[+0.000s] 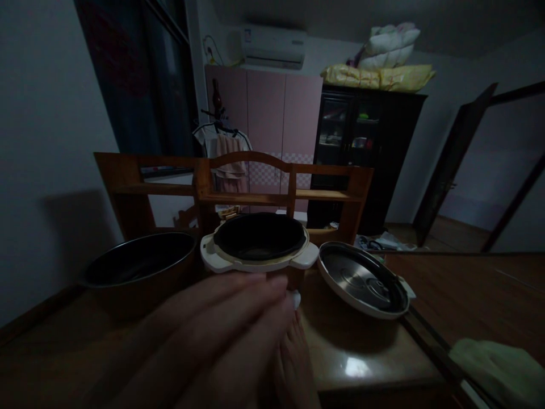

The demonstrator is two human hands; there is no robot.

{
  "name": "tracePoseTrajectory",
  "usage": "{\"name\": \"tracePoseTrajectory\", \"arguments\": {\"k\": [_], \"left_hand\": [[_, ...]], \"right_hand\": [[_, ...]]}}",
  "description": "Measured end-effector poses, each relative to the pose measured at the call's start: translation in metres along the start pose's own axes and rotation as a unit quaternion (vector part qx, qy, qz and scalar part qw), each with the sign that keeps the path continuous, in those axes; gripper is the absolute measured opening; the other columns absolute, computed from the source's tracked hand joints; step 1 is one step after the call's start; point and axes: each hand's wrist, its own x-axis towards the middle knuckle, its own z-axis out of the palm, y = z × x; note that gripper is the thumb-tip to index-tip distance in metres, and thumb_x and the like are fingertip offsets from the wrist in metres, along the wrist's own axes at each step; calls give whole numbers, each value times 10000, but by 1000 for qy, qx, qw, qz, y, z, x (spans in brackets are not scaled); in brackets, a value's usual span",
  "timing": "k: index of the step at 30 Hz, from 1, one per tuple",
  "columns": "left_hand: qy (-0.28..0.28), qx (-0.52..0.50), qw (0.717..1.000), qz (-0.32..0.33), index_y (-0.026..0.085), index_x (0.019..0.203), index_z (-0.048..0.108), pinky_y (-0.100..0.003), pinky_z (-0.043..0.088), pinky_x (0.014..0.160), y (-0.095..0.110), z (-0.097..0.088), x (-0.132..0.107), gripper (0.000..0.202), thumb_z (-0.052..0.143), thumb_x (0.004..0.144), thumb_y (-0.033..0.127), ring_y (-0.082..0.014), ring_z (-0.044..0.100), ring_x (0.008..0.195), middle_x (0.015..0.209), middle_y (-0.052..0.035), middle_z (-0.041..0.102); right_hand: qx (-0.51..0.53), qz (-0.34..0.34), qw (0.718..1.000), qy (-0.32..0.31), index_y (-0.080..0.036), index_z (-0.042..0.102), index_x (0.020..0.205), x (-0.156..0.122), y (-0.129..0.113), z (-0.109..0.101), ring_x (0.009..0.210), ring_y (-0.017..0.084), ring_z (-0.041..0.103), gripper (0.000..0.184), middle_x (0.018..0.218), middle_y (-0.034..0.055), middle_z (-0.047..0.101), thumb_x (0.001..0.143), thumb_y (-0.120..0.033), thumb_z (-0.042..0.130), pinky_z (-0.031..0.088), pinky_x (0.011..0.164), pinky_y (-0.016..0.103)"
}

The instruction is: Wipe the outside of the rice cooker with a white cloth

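Table (361,352) | hands (238,332) block cooker (259,238) | bowl (140,264) left | lid (361,278) right

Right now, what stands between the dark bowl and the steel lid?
The white cooker stands between the dark bowl and the steel lid on the table, as the head view shows.

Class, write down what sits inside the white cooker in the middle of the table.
A black inner pot sits in the white cooker. Its dim bottom shows no contents I can make out. Blurred fingers cover the cooker's lower front.
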Motion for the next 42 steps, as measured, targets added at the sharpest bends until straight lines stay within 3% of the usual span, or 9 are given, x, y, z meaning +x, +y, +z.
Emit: {"name": "tracePoseTrajectory", "arguments": {"k": [2, 5, 9, 12, 15, 21, 27, 34, 42], "left_hand": [[15, 57, 998, -7, 357, 1389, 636, -473, 606, 964, -4, 27, 24, 498, 501, 933, 212, -276, 693, 1114, 1248, -23, 738], [-70, 143, 983, -93, 167, 1143, 723, -442, 571, 852, -24, 85, 40, 320, 455, 1014, 286, -288, 704, 1027, 1100, -121, 765], [-176, 231, 947, -136, 139, 739, 717, -371, 452, 626, -59, 145, 27, 575, 363, 1062, 457, -276, 716, 714, 729, -139, 742], [-137, 232, 960, -74, 151, 659, 702, -353, 384, 579, -74, 160, 14, 593, 346, 1069, 389, -244, 698, 605, 644, -121, 727], [-93, 225, 969, -44, 144, 623, 699, -343, 357, 567, -79, 159, 8, 564, 362, 1053, 286, -217, 681, 562, 618, -118, 724], [-77, 211, 974, -29, 154, 589, 693, -340, 296, 534, -95, 144, 4, 571, 383, 1047, 295, -199, 645, 506, 583, -112, 711], [-106, 180, 978, -19, 159, 573, 649, -335, 287, 570, -128, 119, -5, 593, 359, 1060, 331, -189, 627, 527, 578, -106, 690], [-143, 112, 983, -21, 193, 533, 549, -345, 279, 606, -162, 92, -9, 584, 335, 1053, 350, -155, 547, 514, 512, -55, 594], [-160, 64, 985, -12, 214, 520, 454, -322, 327, 619, -191, 74, -14, 538, 331, 1023, 361, -145, 525, 513, 504, -32, 547]], "right_hand": [[3, 9, 1000, -17, -356, 208, 1644, -2, 2, 2, 1582, 266, 230, 700, 1704, -30, 268, 1005, -108, 348, 309, 1265, 567], [23, 41, 998, -38, -355, 221, 1642, -7, 6, 6, 1600, 272, 145, 648, 1727, -31, 190, 1037, -145, 316, 249, 1275, 600], [84, 84, 992, -39, -334, 209, 1647, -10, 9, 9, 1614, 259, 55, 595, 1743, -26, 132, 1069, -207, 265, 176, 1284, 617], [135, 113, 984, -21, -333, 209, 1648, -9, 9, 7, 1618, 254, 38, 568, 1752, -21, 94, 1086, -286, 272, 171, 1285, 614], [175, 128, 976, 0, -335, 211, 1648, -8, 7, 2, 1618, 245, 65, 564, 1750, -13, 122, 1090, -343, 298, 172, 1292, 591], [213, 157, 962, 65, -308, 287, 1631, -12, 6, -3, 1612, 251, 138, 544, 1737, 24, 200, 1092, -383, 280, 172, 1289, 589], [229, 174, 952, 108, -282, 338, 1614, -13, 6, -5, 1593, 266, 219, 545, 1710, 57, 289, 1085, -408, 333, 206, 1280, 567], [223, 182, 951, 115, -260, 351, 1611, -13, 4, -5, 1585, 268, 246, 549, 1703, 74, 306, 1084, -413, 327, 218, 1271, 552], [209, 179, 954, 120, -257, 353, 1610, -15, 4, -4, 1583, 257, 254, 546, 1695, 80, 322, 1083, -399, 342, 225, 1270, 536]]}}
